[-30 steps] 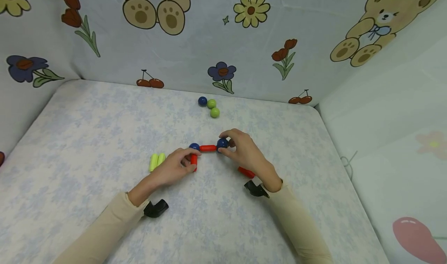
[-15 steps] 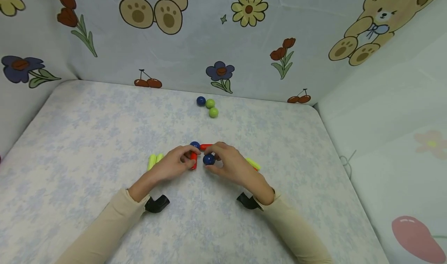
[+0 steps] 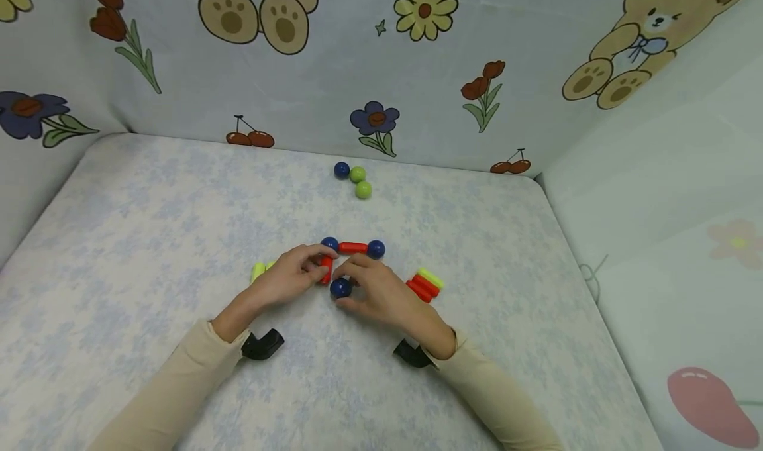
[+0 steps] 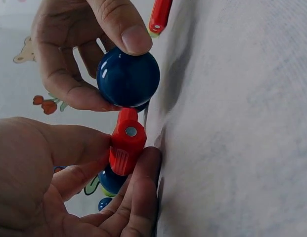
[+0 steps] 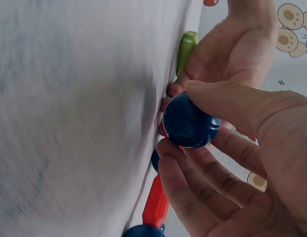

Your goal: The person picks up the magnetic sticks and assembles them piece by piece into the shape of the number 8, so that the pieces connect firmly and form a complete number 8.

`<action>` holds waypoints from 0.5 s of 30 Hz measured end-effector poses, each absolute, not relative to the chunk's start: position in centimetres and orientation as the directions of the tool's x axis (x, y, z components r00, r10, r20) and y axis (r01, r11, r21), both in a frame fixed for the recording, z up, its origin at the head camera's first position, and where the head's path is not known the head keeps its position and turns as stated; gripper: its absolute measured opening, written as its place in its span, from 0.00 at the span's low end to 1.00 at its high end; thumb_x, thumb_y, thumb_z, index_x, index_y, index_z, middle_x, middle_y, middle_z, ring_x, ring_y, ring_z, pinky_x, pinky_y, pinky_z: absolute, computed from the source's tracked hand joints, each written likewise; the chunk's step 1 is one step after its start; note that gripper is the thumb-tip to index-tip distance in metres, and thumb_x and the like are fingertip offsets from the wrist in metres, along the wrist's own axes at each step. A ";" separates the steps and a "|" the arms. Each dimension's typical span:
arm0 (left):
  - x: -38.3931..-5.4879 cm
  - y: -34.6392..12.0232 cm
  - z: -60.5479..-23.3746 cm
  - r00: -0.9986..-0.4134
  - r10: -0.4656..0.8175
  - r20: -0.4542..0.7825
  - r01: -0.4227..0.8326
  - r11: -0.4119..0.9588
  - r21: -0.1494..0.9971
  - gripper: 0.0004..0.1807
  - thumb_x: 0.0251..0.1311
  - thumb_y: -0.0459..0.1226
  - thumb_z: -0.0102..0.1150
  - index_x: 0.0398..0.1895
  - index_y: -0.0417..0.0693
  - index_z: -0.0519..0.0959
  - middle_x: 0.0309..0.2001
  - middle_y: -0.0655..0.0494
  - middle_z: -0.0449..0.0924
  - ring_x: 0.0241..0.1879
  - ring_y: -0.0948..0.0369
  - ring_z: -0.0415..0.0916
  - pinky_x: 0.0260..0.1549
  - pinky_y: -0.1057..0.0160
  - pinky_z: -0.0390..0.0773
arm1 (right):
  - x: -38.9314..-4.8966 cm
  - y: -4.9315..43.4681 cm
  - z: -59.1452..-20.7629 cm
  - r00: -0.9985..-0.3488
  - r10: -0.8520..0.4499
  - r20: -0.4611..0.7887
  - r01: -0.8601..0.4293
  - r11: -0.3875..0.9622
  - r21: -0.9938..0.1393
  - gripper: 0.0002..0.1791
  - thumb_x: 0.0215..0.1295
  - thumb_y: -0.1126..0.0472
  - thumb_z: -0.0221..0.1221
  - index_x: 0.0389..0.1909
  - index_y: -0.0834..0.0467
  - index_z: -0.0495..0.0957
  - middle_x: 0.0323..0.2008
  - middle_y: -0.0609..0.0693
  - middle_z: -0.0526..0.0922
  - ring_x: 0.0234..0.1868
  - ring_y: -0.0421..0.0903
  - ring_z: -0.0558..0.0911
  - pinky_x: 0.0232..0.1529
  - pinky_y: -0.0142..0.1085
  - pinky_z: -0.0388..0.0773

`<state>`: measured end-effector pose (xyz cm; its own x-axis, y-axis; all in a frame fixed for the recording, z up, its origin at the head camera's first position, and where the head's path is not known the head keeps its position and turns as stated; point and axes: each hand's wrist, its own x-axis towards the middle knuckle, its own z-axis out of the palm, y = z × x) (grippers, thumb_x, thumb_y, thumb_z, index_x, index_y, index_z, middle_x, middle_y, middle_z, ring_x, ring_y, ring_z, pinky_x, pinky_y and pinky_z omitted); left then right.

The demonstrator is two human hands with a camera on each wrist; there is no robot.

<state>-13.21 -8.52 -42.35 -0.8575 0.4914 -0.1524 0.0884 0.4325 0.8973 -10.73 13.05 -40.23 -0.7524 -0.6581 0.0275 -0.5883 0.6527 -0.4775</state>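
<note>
My left hand (image 3: pixel 292 275) pinches a red magnetic rod (image 3: pixel 326 270) between thumb and fingers, close to the tabletop. The rod's far end meets a blue ball (image 3: pixel 330 244). From that ball a second red rod (image 3: pixel 354 248) runs right to another blue ball (image 3: pixel 376 249). Thumb and fingers of my right hand (image 3: pixel 381 289) hold a separate blue ball (image 3: pixel 340 288), just off the near end of the pinched rod. In the left wrist view, a round metal tip shows on the rod's end face, right beside the held ball (image 4: pixel 128 79).
Yellow-green rods (image 3: pixel 258 270) lie left of my left hand, partly hidden by it. To the right, a yellow-green rod (image 3: pixel 430 277) lies alongside red rods (image 3: pixel 419 291). Toward the back wall sit a blue ball (image 3: pixel 342 169) and two green balls (image 3: pixel 363 190).
My right hand has moved left and nearer with its blue ball, from the right end of the joined pieces to the pinched rod's near end. My left hand keeps its grip, almost in place.
</note>
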 end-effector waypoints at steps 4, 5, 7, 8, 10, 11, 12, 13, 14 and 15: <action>-13.2 -8.6 -42.5 -0.858 0.496 -0.135 0.114 0.439 0.891 0.18 0.71 0.32 0.50 0.62 0.42 0.76 0.48 0.46 0.79 0.39 0.58 0.79 0.41 0.58 0.76 | -10.5 12.6 -40.3 -0.731 -0.682 0.021 -0.609 0.639 -0.469 0.17 0.62 0.57 0.70 0.51 0.55 0.82 0.50 0.49 0.80 0.47 0.42 0.80 0.47 0.34 0.79; -13.2 -8.6 -42.5 -0.859 0.495 -0.131 0.120 0.444 0.888 0.18 0.71 0.32 0.51 0.62 0.42 0.76 0.47 0.46 0.79 0.39 0.58 0.79 0.41 0.58 0.76 | -10.5 12.5 -40.4 -0.729 -0.684 0.010 -0.607 0.640 -0.471 0.17 0.62 0.57 0.69 0.51 0.55 0.81 0.51 0.49 0.79 0.47 0.42 0.80 0.47 0.34 0.78; -13.2 -8.5 -42.7 -0.860 0.495 -0.122 0.134 0.450 0.883 0.18 0.71 0.32 0.52 0.61 0.43 0.77 0.47 0.47 0.80 0.38 0.59 0.79 0.41 0.58 0.76 | -10.3 12.4 -40.5 -0.730 -0.684 -0.008 -0.601 0.647 -0.468 0.18 0.63 0.57 0.69 0.52 0.55 0.80 0.52 0.49 0.79 0.45 0.41 0.79 0.46 0.33 0.78; -13.2 -8.5 -42.7 -0.861 0.495 -0.118 0.138 0.451 0.882 0.18 0.71 0.33 0.53 0.61 0.43 0.77 0.46 0.47 0.80 0.38 0.59 0.79 0.41 0.58 0.76 | -10.3 12.3 -40.5 -0.734 -0.679 -0.019 -0.595 0.656 -0.464 0.18 0.63 0.57 0.69 0.53 0.55 0.80 0.52 0.49 0.79 0.45 0.41 0.79 0.46 0.33 0.78; -13.3 -8.5 -42.7 -0.862 0.494 -0.113 0.144 0.453 0.880 0.17 0.70 0.33 0.54 0.61 0.44 0.77 0.46 0.48 0.80 0.38 0.60 0.79 0.41 0.58 0.75 | -10.2 12.2 -40.5 -0.743 -0.669 -0.026 -0.587 0.669 -0.456 0.18 0.63 0.57 0.68 0.53 0.55 0.79 0.52 0.49 0.79 0.44 0.41 0.79 0.46 0.33 0.78; -13.3 -8.4 -42.7 -0.862 0.493 -0.113 0.145 0.454 0.879 0.17 0.70 0.33 0.54 0.61 0.44 0.77 0.46 0.48 0.80 0.38 0.60 0.79 0.42 0.58 0.75 | -10.2 12.2 -40.6 -0.747 -0.664 -0.026 -0.583 0.674 -0.454 0.18 0.63 0.57 0.69 0.52 0.55 0.78 0.51 0.49 0.79 0.43 0.41 0.79 0.45 0.32 0.78; -13.3 -8.4 -42.8 -0.861 0.496 -0.112 0.147 0.454 0.879 0.18 0.70 0.33 0.54 0.61 0.44 0.77 0.46 0.48 0.80 0.38 0.60 0.79 0.42 0.58 0.75 | -10.2 12.2 -40.6 -0.751 -0.660 -0.023 -0.580 0.675 -0.455 0.18 0.63 0.57 0.69 0.52 0.55 0.78 0.50 0.48 0.79 0.43 0.41 0.79 0.45 0.32 0.78; -13.3 -8.4 -42.8 -0.861 0.496 -0.113 0.146 0.454 0.879 0.18 0.70 0.33 0.54 0.61 0.44 0.77 0.46 0.48 0.80 0.38 0.60 0.79 0.42 0.58 0.75 | -10.1 12.2 -40.6 -0.752 -0.658 -0.022 -0.578 0.676 -0.457 0.18 0.62 0.57 0.69 0.51 0.55 0.77 0.49 0.48 0.79 0.43 0.42 0.80 0.45 0.32 0.78; -13.3 -8.4 -42.8 -0.861 0.496 -0.113 0.147 0.455 0.878 0.18 0.70 0.33 0.54 0.61 0.44 0.77 0.46 0.48 0.80 0.38 0.60 0.79 0.42 0.58 0.75 | -10.1 12.3 -40.6 -0.754 -0.657 -0.020 -0.575 0.674 -0.463 0.18 0.62 0.58 0.69 0.50 0.55 0.77 0.48 0.48 0.79 0.43 0.42 0.80 0.45 0.33 0.78; -13.2 -8.4 -42.8 -0.861 0.495 -0.115 0.145 0.457 0.878 0.18 0.70 0.33 0.54 0.61 0.44 0.77 0.46 0.48 0.80 0.38 0.60 0.79 0.42 0.58 0.75 | -10.1 12.3 -40.6 -0.754 -0.657 -0.017 -0.574 0.671 -0.469 0.18 0.62 0.58 0.70 0.50 0.55 0.77 0.48 0.48 0.79 0.43 0.43 0.81 0.45 0.33 0.78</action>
<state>-13.24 -8.37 -42.84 -0.8612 0.4950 -0.1150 0.1454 0.4567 0.8777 -10.11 12.27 -40.62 -0.7541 -0.6566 -0.0166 -0.5740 0.6711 -0.4693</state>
